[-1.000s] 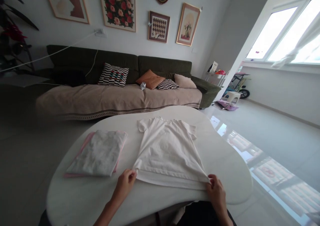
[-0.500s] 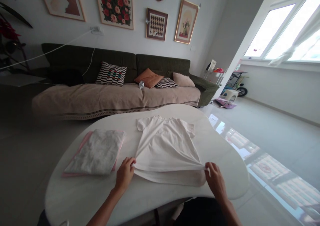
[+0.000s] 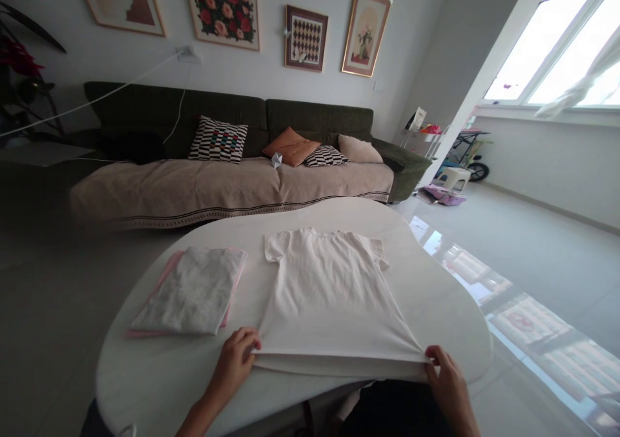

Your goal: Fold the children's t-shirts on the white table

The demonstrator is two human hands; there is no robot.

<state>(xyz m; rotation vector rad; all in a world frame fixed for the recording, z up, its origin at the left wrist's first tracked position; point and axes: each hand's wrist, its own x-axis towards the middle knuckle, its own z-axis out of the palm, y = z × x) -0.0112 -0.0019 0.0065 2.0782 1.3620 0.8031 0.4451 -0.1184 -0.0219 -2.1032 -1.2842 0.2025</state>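
Note:
A white short-sleeved T-shirt (image 3: pixel 334 295) lies spread on the white table, its collar and sleeves toward the sofa and its hem toward me. My left hand (image 3: pixel 238 354) pinches the hem's left corner. At the right corner, my right hand (image 3: pixel 442 372) grips the hem too. Between them the upper layer of the hem is drawn straight and slightly raised, and the lower layer shows beneath it. Left of the shirt is a folded grey garment (image 3: pixel 194 288), resting on folded pink cloth (image 3: pixel 162 275); neither hand touches them.
The rounded white tabletop (image 3: pixel 150 385) ends close to my lap. Beyond it stands a dark green sofa (image 3: pixel 320 117) with a beige cover (image 3: pixel 227 188) and several cushions. To the right, shiny floor tiles (image 3: pixel 547 256) lead toward a white stool (image 3: pixel 454 177).
Both hands have pulled the hem toward me, and my right hand has moved further right. The shirt's front now looks flatter and more stretched, with fewer diagonal creases.

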